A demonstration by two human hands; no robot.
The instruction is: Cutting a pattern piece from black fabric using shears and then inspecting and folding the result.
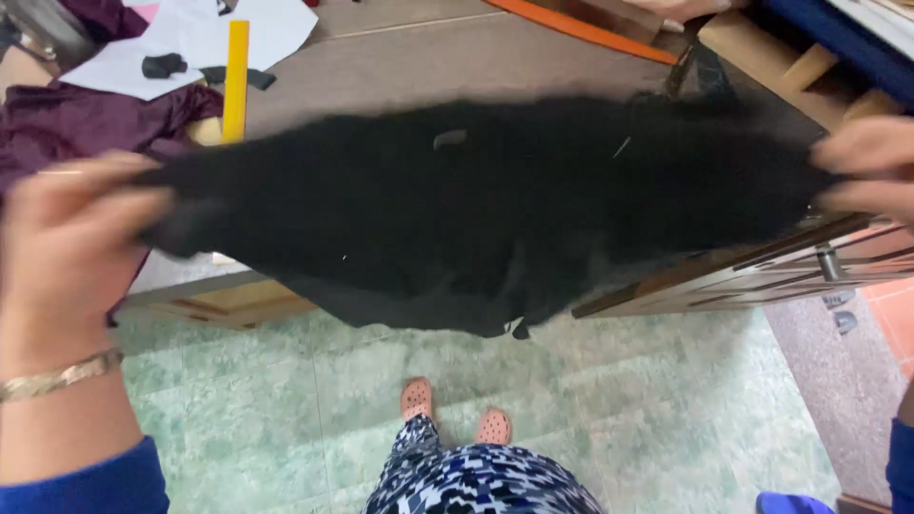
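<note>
Black cloth (476,209) matt, perhaps fuzzy; table (428,67) smooth; ruler (236,81) glossy.

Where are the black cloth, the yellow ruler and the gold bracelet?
black cloth (476,205): head view, middle of the stretched fabric.
yellow ruler (236,81): head view, middle of its length.
gold bracelet (59,377): head view, band on the left wrist.

Both hands, left hand (71,233) and right hand (871,171), grip the ends of a black cloth (476,209), stretched over the desk (428,57); yellow ruler (236,81) behind the cloth, maroon fabric (76,124) beside it.
</note>
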